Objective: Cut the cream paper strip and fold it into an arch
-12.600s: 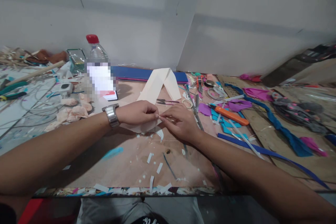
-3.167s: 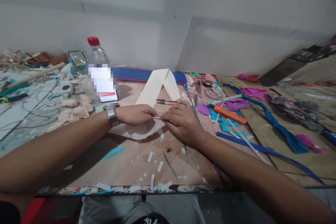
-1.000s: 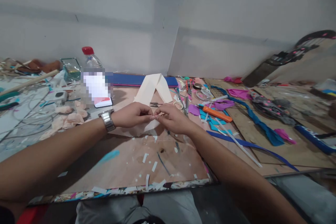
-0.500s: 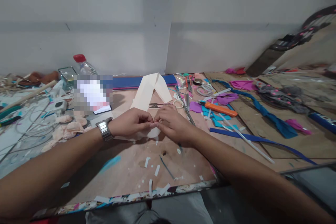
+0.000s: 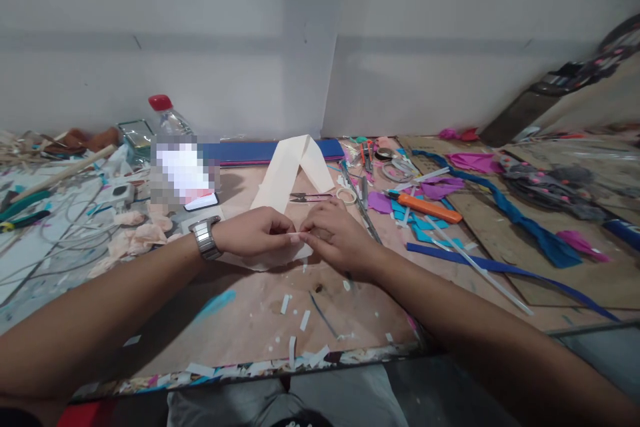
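Note:
A long cream paper strip (image 5: pixel 281 173) lies folded over at its far end, and its near part runs under my hands. My left hand (image 5: pixel 257 232), with a metal watch (image 5: pixel 205 239) on the wrist, pinches the strip's near edge between thumb and fingers. My right hand (image 5: pixel 340 237) pinches the same edge right beside it, the two thumbs almost touching. Small black snips (image 5: pixel 310 198) lie just beyond my hands, with a cream ring of tape (image 5: pixel 346 195) to their right.
A lit phone (image 5: pixel 187 173) and a red-capped bottle (image 5: pixel 170 117) stand back left, beside blue strips (image 5: pixel 245 152). Rightward lie an orange cutter (image 5: pixel 425 205), crumpled coloured paper and cardboard (image 5: pixel 480 227). Paper scraps line the table's front edge (image 5: pixel 250 369).
The whole view has shifted a little, so things appear slightly further right. My hands still pinch the paper, with the fingers barely moved.

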### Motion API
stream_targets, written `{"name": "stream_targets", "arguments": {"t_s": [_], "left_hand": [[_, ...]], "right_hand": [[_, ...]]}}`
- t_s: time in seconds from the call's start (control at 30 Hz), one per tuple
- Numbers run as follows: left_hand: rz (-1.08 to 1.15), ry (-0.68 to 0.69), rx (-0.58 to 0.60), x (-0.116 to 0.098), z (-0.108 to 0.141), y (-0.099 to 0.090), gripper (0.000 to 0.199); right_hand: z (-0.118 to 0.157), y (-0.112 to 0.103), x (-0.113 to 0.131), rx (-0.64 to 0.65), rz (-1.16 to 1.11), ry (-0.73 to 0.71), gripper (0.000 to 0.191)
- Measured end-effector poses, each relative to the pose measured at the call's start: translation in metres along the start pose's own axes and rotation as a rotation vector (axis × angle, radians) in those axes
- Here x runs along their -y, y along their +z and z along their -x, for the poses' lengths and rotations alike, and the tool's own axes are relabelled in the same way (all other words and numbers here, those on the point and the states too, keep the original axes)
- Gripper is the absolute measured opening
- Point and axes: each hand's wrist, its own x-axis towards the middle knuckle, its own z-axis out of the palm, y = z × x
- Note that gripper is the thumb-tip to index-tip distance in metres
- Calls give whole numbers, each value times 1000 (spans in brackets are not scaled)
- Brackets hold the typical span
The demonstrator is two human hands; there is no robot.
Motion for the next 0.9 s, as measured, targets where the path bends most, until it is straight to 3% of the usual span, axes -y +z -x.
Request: {"name": "stream_targets", "arguments": {"t_s": [0.27, 0.63, 0.9], "left_hand": [[-71, 16, -21, 1, 0, -1, 50], [-122, -37, 21, 1, 0, -7, 36], [-59, -26, 43, 0, 1, -6, 42]], "right_hand": [[0, 0, 1, -69, 88, -55, 13], [-1, -7, -7, -130, 131, -43, 6], [-2, 0, -2, -97, 128, -71, 9]]}}
